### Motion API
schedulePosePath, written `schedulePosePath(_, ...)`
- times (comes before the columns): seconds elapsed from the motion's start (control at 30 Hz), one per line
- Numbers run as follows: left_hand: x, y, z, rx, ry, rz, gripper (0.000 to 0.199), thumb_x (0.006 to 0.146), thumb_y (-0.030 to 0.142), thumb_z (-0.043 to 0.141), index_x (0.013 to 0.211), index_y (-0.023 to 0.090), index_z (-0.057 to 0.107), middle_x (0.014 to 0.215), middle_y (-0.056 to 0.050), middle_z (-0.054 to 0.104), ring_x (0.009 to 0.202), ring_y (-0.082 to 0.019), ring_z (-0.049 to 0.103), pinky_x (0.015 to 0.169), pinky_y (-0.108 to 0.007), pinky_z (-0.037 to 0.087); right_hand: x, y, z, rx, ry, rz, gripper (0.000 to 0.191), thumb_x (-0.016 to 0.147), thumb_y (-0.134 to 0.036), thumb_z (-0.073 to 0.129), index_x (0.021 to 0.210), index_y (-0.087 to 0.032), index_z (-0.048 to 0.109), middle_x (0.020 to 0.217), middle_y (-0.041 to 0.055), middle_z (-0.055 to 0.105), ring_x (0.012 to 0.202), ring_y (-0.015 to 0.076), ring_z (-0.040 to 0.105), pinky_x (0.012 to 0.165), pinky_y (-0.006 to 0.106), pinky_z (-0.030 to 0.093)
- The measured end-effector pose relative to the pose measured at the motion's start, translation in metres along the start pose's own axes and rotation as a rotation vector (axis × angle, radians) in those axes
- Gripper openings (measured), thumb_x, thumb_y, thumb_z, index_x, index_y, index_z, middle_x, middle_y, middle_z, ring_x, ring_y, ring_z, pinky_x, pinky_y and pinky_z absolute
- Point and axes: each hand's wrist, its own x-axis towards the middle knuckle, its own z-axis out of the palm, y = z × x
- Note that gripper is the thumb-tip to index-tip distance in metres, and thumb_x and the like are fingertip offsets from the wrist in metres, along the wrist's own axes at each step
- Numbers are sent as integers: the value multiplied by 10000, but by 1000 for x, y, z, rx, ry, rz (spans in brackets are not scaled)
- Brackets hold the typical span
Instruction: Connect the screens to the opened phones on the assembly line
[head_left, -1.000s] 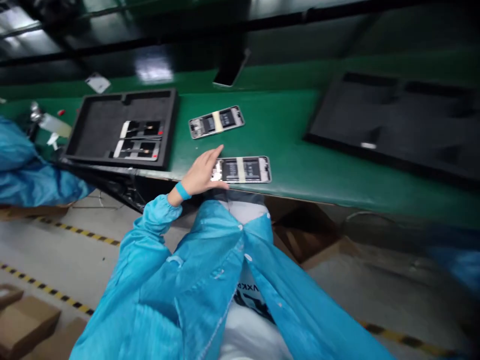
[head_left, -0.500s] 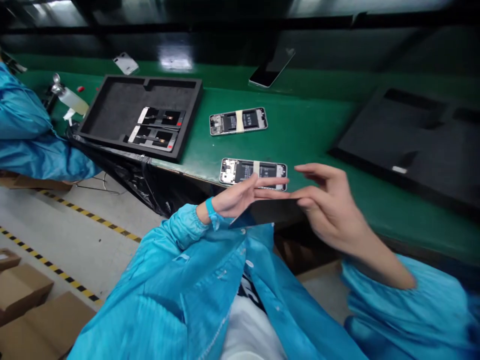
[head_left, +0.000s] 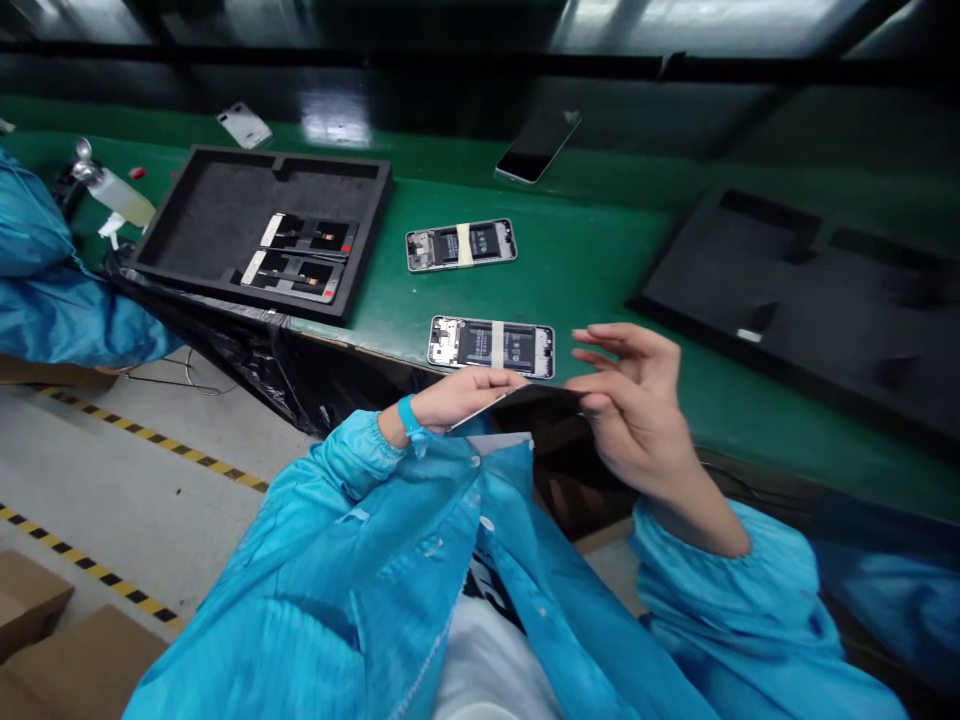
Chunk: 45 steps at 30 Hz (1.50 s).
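A thin, dark phone screen (head_left: 511,410) is tilted between my two hands, just in front of the bench edge. My left hand (head_left: 466,396) holds its left side, with some fingers hidden behind it. Thumb and forefinger of my right hand (head_left: 637,405) pinch the right end, while the other fingers stick out over the bench. Right beyond the screen lies an opened phone body (head_left: 478,346), its battery showing and a pale strip across it. A second opened phone body (head_left: 442,246) with a similar strip lies farther back.
At left, a black foam tray (head_left: 217,210) holds two phone screen parts (head_left: 296,275). Another black tray (head_left: 825,300) stands at right. A dark phone (head_left: 536,150) and a white part (head_left: 244,125) lie at the back. Beside a bottle (head_left: 124,195) is a co-worker's blue sleeve (head_left: 45,270).
My left fingers, earlier stretched out beyond the screen, have curled in around its left side. The screen has tipped to a steeper angle. The whole view has shifted slightly.
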Motion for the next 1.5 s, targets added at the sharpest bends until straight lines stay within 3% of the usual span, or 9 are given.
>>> schedulePosePath(0.27, -3, 24, -3, -266, 133, 151, 634, 665, 561, 1009, 1015, 195, 627, 893, -8, 750, 790, -139, 728, 817, -287, 582, -7, 12, -10, -86, -29, -63, 225, 1107, -409, 538, 1058, -291, 723, 1423, 108, 513, 1422, 294, 553, 1130, 496, 585)
schedulePosePath(0.43, -1, 33, -40, 137, 427, 434, 479, 800, 462, 907, 1137, 209, 680, 794, 43, 690, 719, -116, 688, 734, -253, 555, 3, 59, -34, -210, -142, 147, 511, 1101, -641, 436, 935, -227, 685, 1184, 156, 686, 1084, 273, 694, 930, 459, 590)
schedulePosePath(0.53, 3, 37, -65, 457, 493, 449, 227, 874, 367, 803, 971, 168, 753, 803, 0, 730, 733, -120, 676, 731, -251, 533, 10, 94, -48, -252, -236, 366, 745, 974, -912, 352, 793, -235, 607, 851, 119, 670, 788, 242, 638, 765, 425, 538)
schedulePosePath(0.63, 8, 41, -78, 665, 474, 402, 147, 903, 300, 753, 929, 159, 786, 839, -22, 781, 780, -138, 709, 782, -264, 535, 14, 112, -51, -358, -286, 421, 732, 987, -889, 336, 767, -241, 594, 777, 128, 662, 748, 248, 605, 750, 423, 497)
schedulePosePath(0.87, 19, 46, -80, 685, 403, 336, 135, 909, 281, 753, 917, 149, 778, 856, -43, 801, 779, -145, 724, 771, -262, 535, 32, 78, 15, -497, -76, 97, 437, 1070, -511, 527, 1295, -187, 712, 1318, 185, 740, 1250, 365, 659, 1073, 542, 514)
schedulePosePath(1.03, 11, 43, -82, 677, 377, 369, 250, 952, 402, 726, 952, 152, 740, 879, -60, 791, 793, -165, 732, 751, -275, 561, 51, 68, 74, -266, -150, 32, 333, 1084, -440, 570, 1221, -221, 780, 1171, 115, 818, 1063, 295, 736, 940, 454, 546)
schedulePosePath(1.17, -9, 40, -93, 1018, 453, 514, 311, 1004, 422, 677, 1178, 171, 734, 1160, -108, 798, 1100, -235, 743, 1017, -382, 581, 50, 82, 76, -248, -152, -23, 332, 1090, -424, 576, 1203, -230, 820, 1054, 107, 811, 970, 267, 713, 891, 436, 510)
schedulePosePath(1.27, -23, 36, -106, 1285, 378, 569, 417, 1044, 451, 626, 1359, 182, 678, 1389, -147, 730, 1343, -285, 655, 1189, -470, 500, 47, 89, 68, -295, -208, -96, 343, 1099, -413, 557, 1197, -236, 834, 1027, 115, 775, 953, 258, 682, 857, 422, 492)
schedulePosePath(1.5, -30, 29, -117, 1507, 217, 533, 490, 1077, 508, 563, 1476, 236, 643, 1517, -160, 650, 1427, -327, 595, 1215, -537, 456, 48, 86, 68, -325, -236, -97, 338, 1096, -387, 557, 1151, -219, 846, 1068, 136, 712, 974, 261, 641, 844, 421, 477)
